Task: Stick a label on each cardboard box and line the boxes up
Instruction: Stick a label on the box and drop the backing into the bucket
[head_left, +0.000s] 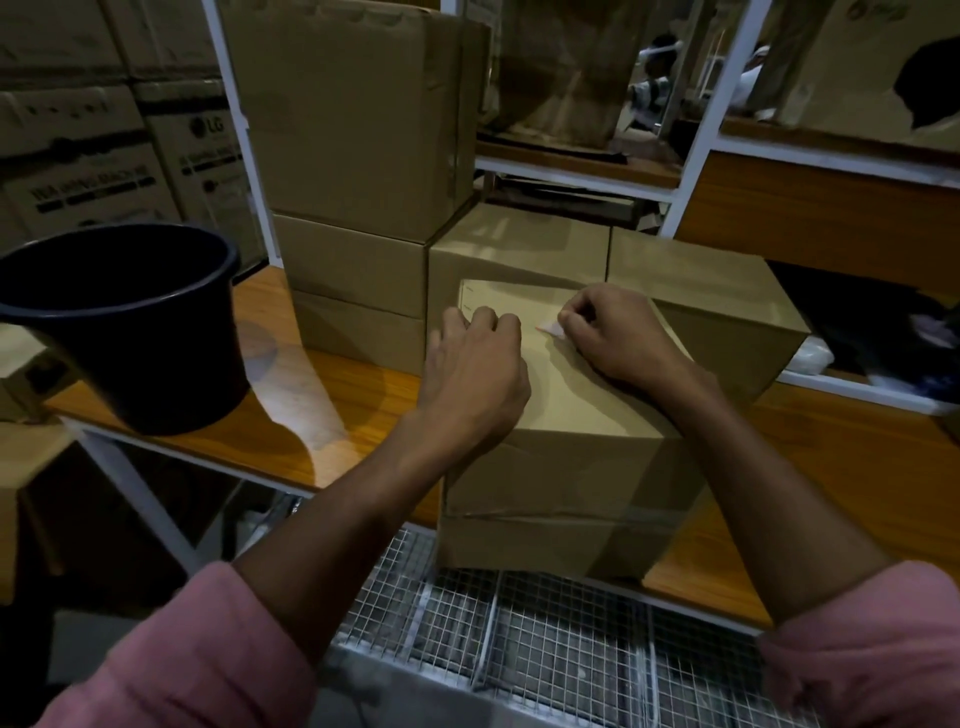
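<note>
A plain cardboard box (566, 467) stands at the front edge of the wooden shelf, right in front of me. On its top lies a pale label sheet (509, 301). My left hand (475, 364) rests curled on the sheet's left part, fingers pressing it down. My right hand (618, 332) pinches a small whitish corner of the label (550, 327) between thumb and fingertips. Two more boxes (519, 244) (727, 301) stand side by side right behind the front one.
A stack of larger boxes (353, 156) rises at the back left. A dark bucket (130, 322) sits on the shelf's left end. White shelf posts (691, 130) frame the bay. A wire mesh cart (519, 623) is below the shelf edge. Printed cartons (88, 130) fill the far left.
</note>
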